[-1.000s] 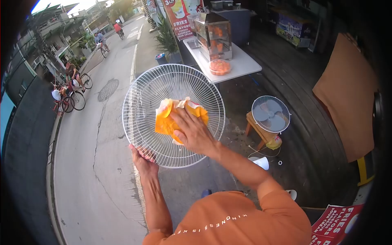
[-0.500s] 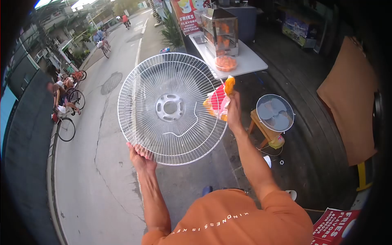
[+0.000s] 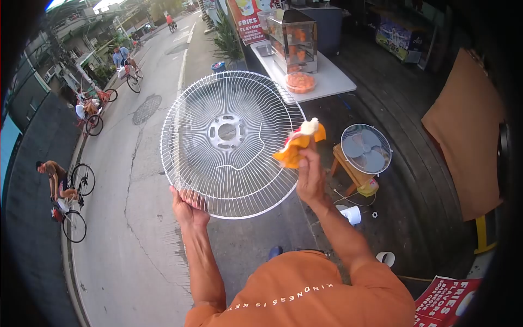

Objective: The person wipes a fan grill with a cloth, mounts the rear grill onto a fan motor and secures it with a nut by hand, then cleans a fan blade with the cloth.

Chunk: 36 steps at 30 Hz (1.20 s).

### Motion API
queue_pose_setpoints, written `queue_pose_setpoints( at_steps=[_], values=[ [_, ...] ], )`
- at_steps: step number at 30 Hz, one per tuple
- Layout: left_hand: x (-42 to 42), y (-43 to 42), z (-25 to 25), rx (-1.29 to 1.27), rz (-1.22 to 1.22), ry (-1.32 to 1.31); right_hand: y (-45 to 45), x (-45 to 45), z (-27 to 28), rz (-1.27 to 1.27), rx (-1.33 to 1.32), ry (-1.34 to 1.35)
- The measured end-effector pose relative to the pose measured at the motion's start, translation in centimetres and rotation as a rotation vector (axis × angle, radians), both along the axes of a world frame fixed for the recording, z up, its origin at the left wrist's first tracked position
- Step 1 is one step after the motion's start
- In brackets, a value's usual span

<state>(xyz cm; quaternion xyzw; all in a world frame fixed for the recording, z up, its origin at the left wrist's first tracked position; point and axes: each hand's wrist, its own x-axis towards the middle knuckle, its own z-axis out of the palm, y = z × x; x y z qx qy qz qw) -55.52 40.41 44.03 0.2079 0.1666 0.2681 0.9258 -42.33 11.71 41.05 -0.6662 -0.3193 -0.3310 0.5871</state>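
A round white wire fan grille (image 3: 227, 132) with a metal ring at its centre is held up in front of me. My left hand (image 3: 190, 208) grips its lower left rim, fingers curled behind the wires. In my right hand (image 3: 311, 177), a bunched cloth (image 3: 298, 146) in orange, white and red is pinched near the grille's right edge. Whether the cloth touches the wires I cannot tell. Beyond my right arm, a fan with grey blades (image 3: 366, 150) and a white guard rests on a wooden stool (image 3: 348, 166).
A white table (image 3: 340, 84) carries a glass display case (image 3: 294, 41) and a tub of orange food (image 3: 300, 82). White fan parts (image 3: 351, 214) lie on the floor at right. Cyclists, one on a near bicycle (image 3: 74, 224), are on the street at left. Brown cardboard (image 3: 463, 136) stands far right.
My right hand has moved slightly down with the cloth, which is now more bunched. The grille has tilted a little. Cyclists on the street have shifted; the near one has come closer.
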Motion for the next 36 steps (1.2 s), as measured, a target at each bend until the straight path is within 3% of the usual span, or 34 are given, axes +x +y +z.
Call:
queue_pose_setpoints(
  at_steps=[2, 4, 7, 15, 18, 20, 23, 26, 28, 31, 34, 36],
  values=[
    [0.6, 0.0, 0.0, 0.01, 0.022, 0.045, 1.8, -2.3, -0.5, -0.054, -0.249, -0.254],
    [1.7, -0.3, 0.2, 0.038, 0.045, 0.12, 4.5, -5.4, -2.2, 0.181, -0.379, -0.288],
    [2.9, -0.7, 0.1, 0.111, 0.03, 0.104, 6.5, -7.4, 1.0, 0.239, -0.565, -0.255],
    [1.3, -4.2, 2.7, 0.371, 0.091, 0.127, 8.1, 4.3, 2.6, -0.246, -0.346, 0.227],
    [1.7, -4.5, 2.4, 0.402, 0.151, 0.174, 10.7, -0.2, 3.1, 0.038, -0.219, 0.113],
    [2.2, -3.7, 1.8, 0.415, 0.198, 0.191, 10.8, -3.7, 3.9, 0.231, -0.299, -0.013],
    [2.6, -3.5, 2.6, 0.136, 0.173, 0.028, 9.3, -5.0, 3.0, 0.235, -0.46, -0.216],
    [1.0, -2.4, 1.2, 0.278, 0.079, 0.045, 6.1, -4.4, -0.7, 0.154, -0.46, -0.458],
    [0.6, -2.4, 1.5, 0.28, 0.12, 0.036, 3.6, -2.8, -3.4, 0.088, -0.418, -0.478],
    [-0.2, -2.2, 1.8, 0.289, 0.147, 0.026, 2.3, 0.5, -5.6, -0.014, -0.234, -0.203],
    [0.2, -1.8, 1.2, 0.172, 0.139, 0.046, 2.7, 1.1, -3.5, -0.051, -0.088, -0.012],
    [0.6, -2.1, 1.2, 0.176, 0.118, 0.058, 3.9, -1.3, -0.7, -0.1, -0.23, -0.125]
  ],
)
